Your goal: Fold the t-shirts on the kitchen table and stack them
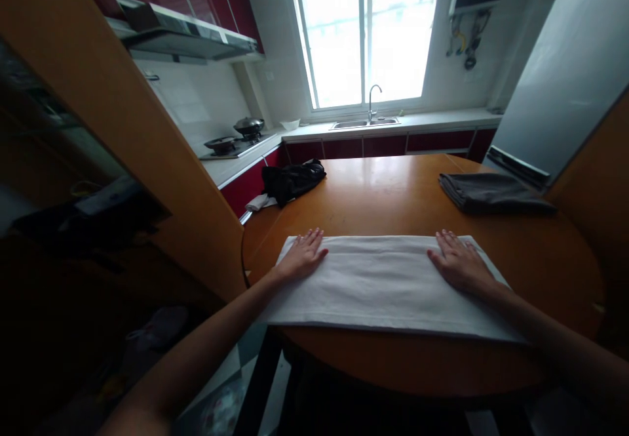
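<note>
A white folded cloth (383, 285) lies flat in a long strip across the near part of a round wooden table (393, 190). My left hand (302, 256) rests palm down on the cloth's left end, fingers together and flat. My right hand (459, 262) presses palm down on its right end in the same way. Neither hand grips anything.
A folded grey cloth (491, 192) lies at the table's far right. A black crumpled garment (292, 180) sits at the far left edge. A wooden partition (147, 160) stands on the left, and a counter with a sink (366, 122) and stove (236, 141) runs behind.
</note>
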`<state>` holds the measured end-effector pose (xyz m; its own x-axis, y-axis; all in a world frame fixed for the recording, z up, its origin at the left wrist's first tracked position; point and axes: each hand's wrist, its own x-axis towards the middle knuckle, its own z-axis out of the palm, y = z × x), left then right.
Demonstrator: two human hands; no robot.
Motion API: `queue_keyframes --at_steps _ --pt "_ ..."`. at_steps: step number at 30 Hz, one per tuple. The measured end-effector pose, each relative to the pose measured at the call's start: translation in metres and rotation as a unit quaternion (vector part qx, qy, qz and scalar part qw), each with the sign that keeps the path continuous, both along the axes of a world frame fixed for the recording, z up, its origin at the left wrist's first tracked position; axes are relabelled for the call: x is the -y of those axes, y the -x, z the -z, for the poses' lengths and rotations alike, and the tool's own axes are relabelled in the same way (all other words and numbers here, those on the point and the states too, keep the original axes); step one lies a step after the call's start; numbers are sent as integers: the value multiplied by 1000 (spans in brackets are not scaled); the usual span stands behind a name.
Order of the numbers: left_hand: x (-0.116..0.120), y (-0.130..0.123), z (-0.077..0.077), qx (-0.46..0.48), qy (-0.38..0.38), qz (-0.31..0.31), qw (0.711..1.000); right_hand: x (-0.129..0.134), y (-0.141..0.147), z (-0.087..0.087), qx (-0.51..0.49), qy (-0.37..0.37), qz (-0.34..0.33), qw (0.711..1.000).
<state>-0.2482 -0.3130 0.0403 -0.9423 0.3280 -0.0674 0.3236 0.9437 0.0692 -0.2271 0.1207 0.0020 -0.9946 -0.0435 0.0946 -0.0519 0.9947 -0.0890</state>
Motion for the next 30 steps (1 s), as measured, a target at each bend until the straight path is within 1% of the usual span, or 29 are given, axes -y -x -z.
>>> queue_keyframes --at_steps 3,5,7,9,11,13,15,17,19,21,23,25,26,28,30 --pt "31 -1 2 -8 5 -45 999 0 -1 1 -4 1 -1 1000" --pt "47 0 3 0 -7 -72 997 -1 -1 2 -10 0 -4 1000" --pt "57 3 -1 18 -27 -85 996 -1 -1 3 -15 1 -4 1000" --pt "62 5 -8 15 -49 -99 994 -2 0 4 -17 4 -4 1000" --pt "61 4 -15 -24 -66 -114 991 -2 0 5 -19 7 -5 1000" --pt "54 -3 -17 -65 -70 -103 990 -3 0 6 -21 8 -8 1000" --pt "44 -14 -12 -71 -52 -57 994 -3 0 7 -22 7 -9 1000" --pt "36 -24 -4 -53 -27 -14 998 -3 0 7 -19 5 -8 1000" --pt "32 -29 -1 -30 -19 0 999 -4 1 6 -15 4 -6 1000" --pt "33 -29 -6 -19 -37 -10 999 -5 1 3 -14 8 -6 1000" --pt "35 -30 -18 -28 -61 -21 998 -6 0 -3 -22 19 -9 1000" --pt "34 -37 -28 -46 -77 -11 996 -7 -5 -10 -47 30 -27 998" --pt "32 -42 -31 -51 -80 4 996 -6 -9 -12 -63 32 -43 997" --pt "25 -57 -29 -42 -74 43 995 -5 -21 -13 -89 32 -80 992" --pt "18 -71 -20 -27 -57 76 995 -2 -36 -9 -85 31 -111 990"
